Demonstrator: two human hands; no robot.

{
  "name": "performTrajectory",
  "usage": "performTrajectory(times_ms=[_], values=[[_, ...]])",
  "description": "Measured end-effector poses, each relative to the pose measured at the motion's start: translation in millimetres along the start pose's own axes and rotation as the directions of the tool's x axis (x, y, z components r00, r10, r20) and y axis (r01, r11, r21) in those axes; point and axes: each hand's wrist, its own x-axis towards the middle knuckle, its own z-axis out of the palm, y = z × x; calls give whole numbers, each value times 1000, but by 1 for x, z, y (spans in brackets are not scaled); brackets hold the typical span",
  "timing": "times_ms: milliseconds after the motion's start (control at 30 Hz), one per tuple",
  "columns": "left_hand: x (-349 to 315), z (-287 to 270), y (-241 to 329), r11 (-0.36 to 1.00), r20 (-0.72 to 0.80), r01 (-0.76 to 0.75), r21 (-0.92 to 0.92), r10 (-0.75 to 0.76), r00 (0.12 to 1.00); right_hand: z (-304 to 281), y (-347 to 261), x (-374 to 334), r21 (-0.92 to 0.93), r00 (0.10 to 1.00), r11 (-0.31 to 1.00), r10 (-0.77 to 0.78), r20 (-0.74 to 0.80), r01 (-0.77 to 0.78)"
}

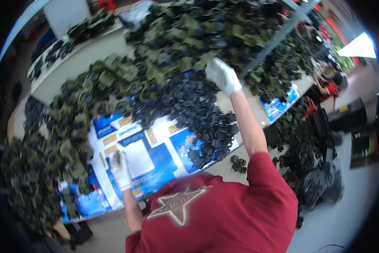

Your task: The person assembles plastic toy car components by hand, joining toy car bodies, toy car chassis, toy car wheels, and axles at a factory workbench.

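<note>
My right hand (224,77), in a white glove, reaches far out to the heap of olive-green moulded parts (172,38). Its fingers are curled at the heap's near edge; what is in them, if anything, is hidden. Just below that hand lies a pile of small black parts (185,101). My left hand (121,169), also in a white glove, hovers over or rests on the blue-and-white printed sheet (160,162) on the table. Its fingers point away from me and are blurred, so I cannot see whether they hold anything.
More green parts (37,168) are heaped along the left side. A pale box-like block (80,63) stands at the back left. A grey metal bar (278,38) crosses the far right. On the floor at right lie black plastic bags (322,187); a person in red (326,90) sits beyond.
</note>
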Motion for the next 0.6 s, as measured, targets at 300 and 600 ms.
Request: performTrajectory(times_ms=[300,600], values=[[38,-125,53,295,-525,454,841,238,817,-1,194,-141,-531,901,766,433,10,-362],[-8,-118,12,183,-268,219,958,315,910,30,223,-143,-765,914,619,392,102,-180]])
